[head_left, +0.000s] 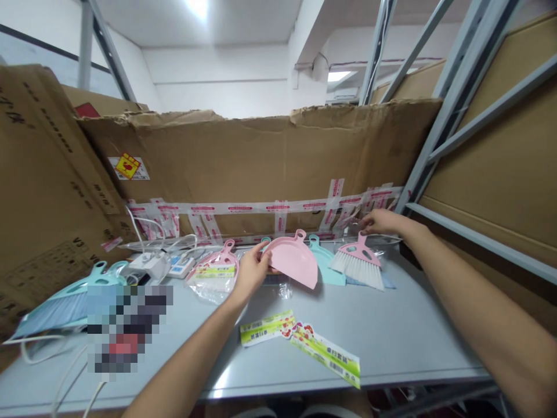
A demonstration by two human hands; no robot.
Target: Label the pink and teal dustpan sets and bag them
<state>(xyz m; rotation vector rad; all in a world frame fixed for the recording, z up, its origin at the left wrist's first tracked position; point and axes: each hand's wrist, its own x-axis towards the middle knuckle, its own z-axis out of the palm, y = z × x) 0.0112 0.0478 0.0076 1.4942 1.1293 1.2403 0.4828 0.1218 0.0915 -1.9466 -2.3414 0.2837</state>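
Note:
My left hand (pixel 256 266) grips the left edge of a pink dustpan (pixel 294 259), whose ring handle points up. Farther right, my right hand (pixel 378 223) is closed at the ring handle of a pink brush (pixel 357 253) with white bristles hanging down. Between the two pink pieces a teal dustpan (pixel 327 262) shows in part. Left of my left hand lies a pink dustpan set (pixel 224 261) in clear plastic with a yellow-green label. Two yellow-green cardboard labels (pixel 267 328) (pixel 327 353) lie on the grey table near its front edge.
A teal brush and dustpan set (pixel 82 293) lies at the far left, beside a white power strip (pixel 181 266) and white cables. A taped cardboard sheet (pixel 261 168) stands along the back. Grey metal shelf posts (pixel 452 104) rise at the right. One patch at the left is pixelated.

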